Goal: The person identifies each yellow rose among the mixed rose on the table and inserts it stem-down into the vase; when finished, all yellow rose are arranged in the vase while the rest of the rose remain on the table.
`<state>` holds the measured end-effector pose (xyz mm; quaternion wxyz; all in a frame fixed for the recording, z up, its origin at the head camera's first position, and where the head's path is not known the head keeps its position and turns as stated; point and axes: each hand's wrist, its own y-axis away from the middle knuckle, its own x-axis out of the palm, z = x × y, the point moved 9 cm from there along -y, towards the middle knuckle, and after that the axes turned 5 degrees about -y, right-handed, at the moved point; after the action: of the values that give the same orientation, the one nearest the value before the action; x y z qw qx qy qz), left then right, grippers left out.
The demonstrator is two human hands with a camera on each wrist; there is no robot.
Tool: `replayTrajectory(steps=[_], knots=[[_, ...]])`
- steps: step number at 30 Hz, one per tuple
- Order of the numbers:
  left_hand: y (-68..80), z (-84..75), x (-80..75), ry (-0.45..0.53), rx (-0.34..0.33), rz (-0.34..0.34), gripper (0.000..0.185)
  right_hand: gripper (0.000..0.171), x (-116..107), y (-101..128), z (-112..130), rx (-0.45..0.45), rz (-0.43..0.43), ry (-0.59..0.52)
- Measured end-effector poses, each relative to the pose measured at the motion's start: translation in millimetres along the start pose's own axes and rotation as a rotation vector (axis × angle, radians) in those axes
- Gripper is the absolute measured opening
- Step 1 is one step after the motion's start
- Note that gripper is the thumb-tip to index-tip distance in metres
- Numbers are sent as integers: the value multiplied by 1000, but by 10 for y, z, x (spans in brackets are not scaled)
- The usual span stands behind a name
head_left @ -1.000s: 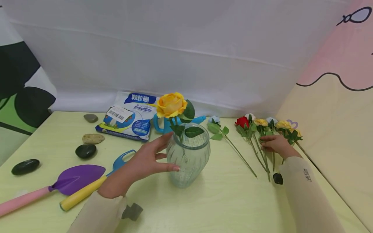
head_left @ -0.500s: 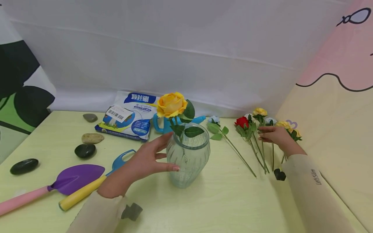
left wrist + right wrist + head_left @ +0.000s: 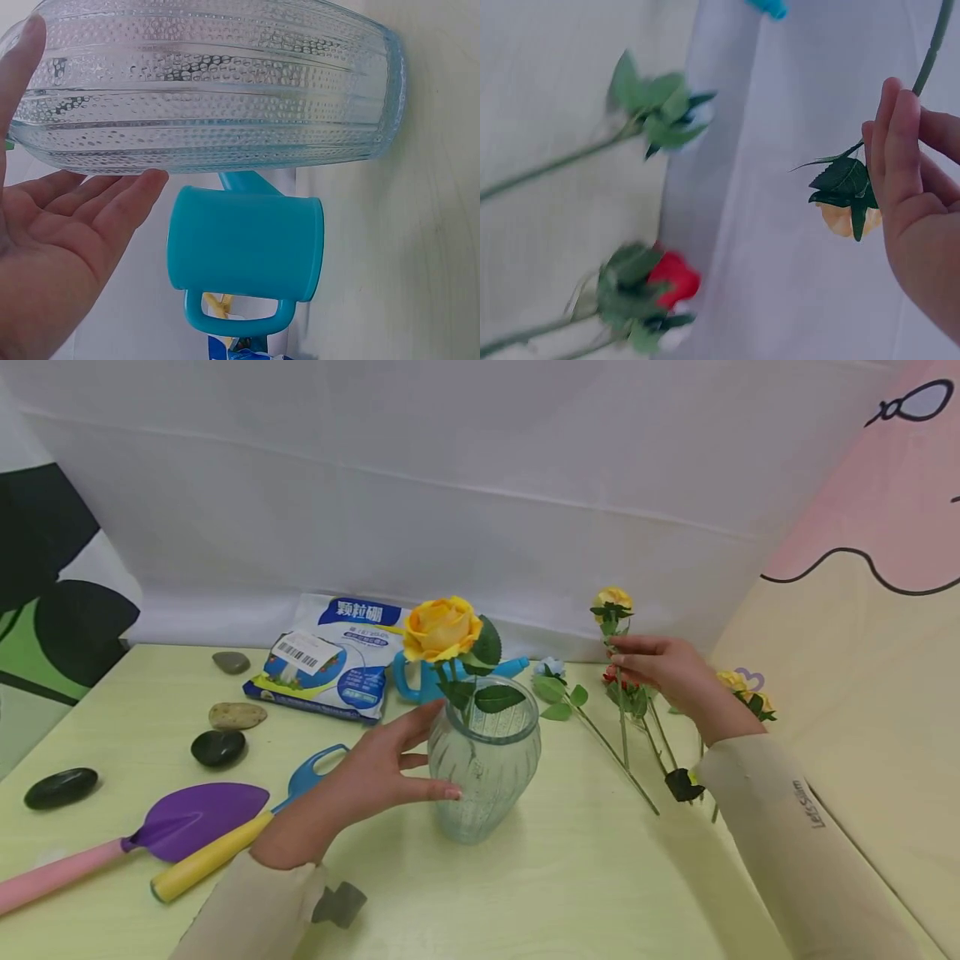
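A ribbed clear glass vase [image 3: 491, 781] stands upright in the middle of the table, with one yellow rose [image 3: 442, 631] in it. My left hand [image 3: 386, 764] holds the vase from its left, thumb across the front and fingers behind; the left wrist view shows the textured glass [image 3: 225, 105] between them. My right hand [image 3: 675, 681] pinches another yellow rose by its stem, bloom [image 3: 613, 598] up, above the other flowers. In the right wrist view this bloom [image 3: 847, 214] shows beside the fingers. A red rose [image 3: 673, 279] and a pale blue rose [image 3: 551, 667] lie below.
Behind the vase are a blue watering can [image 3: 244, 244] and a blue-white bag [image 3: 330, 656]. To the left lie a purple trowel [image 3: 198, 818], a yellow-handled tool [image 3: 213, 856] and several stones [image 3: 217, 747]. More yellow roses [image 3: 731, 681] lie at the right, near the wall.
My right hand has lifted the yellow rose off the flower pile and carried it up and left toward the vase. My left hand stays on the vase.
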<state>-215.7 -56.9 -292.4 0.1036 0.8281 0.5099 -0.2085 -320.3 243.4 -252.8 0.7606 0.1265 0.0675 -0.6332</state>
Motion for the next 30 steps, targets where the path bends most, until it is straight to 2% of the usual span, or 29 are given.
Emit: replayTrajectory(steps=[5,10,13,16,20,25,30], knots=[[11,-40,-16,8,40,-8,94,44,274,35,364,-75,4,-195],[40,-80,-45,15,79,-17,92,40,542,73,760,-134,-28,-308],[47,-71,-48,16,78,-17,92,39,678,72,963,-181,-54,-376],[39,-45,-43,19,61,-16,94,38,786,93,1131,-273,-84,-437],[27,-29,-36,15,51,-15,95,37,914,210,1261,-461,-128,-426],[15,-39,-24,12,67,-11,94,39,1046,465,1242,-657,-158,-318],[9,-43,-11,10,57,-10,95,38,1176,734,1205,-840,-143,-211]])
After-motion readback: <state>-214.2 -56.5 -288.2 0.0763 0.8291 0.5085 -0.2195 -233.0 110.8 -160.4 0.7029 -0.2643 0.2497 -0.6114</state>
